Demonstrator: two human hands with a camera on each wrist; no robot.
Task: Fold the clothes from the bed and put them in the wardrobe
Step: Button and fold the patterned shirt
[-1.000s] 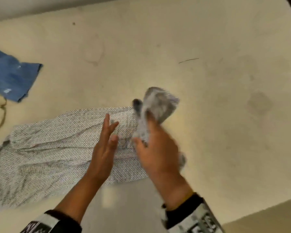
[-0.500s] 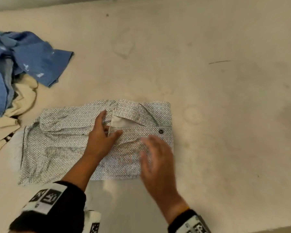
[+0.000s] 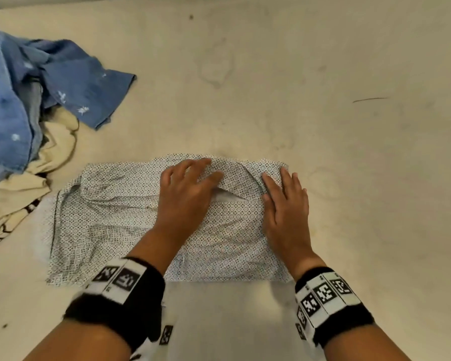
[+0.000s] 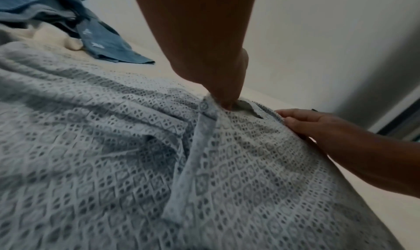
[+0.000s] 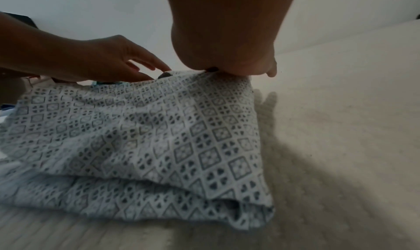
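Lying half-folded at bed (image 3: 323, 74) centre, patterned shirt (image 3: 110, 217) pressed flat by left hand (image 3: 184, 196), fingers straight, right hand (image 3: 285, 204) laid relaxed on its 3 o'clock edge, blue garment (image 3: 71, 82) and cream cloth (image 3: 55, 142) heaped at 10 o'clock.

Head view looking steeply down from above, wrist views low, close, perhaps slightly tilted, all sharing the patterned shirt (image 3: 130, 220)
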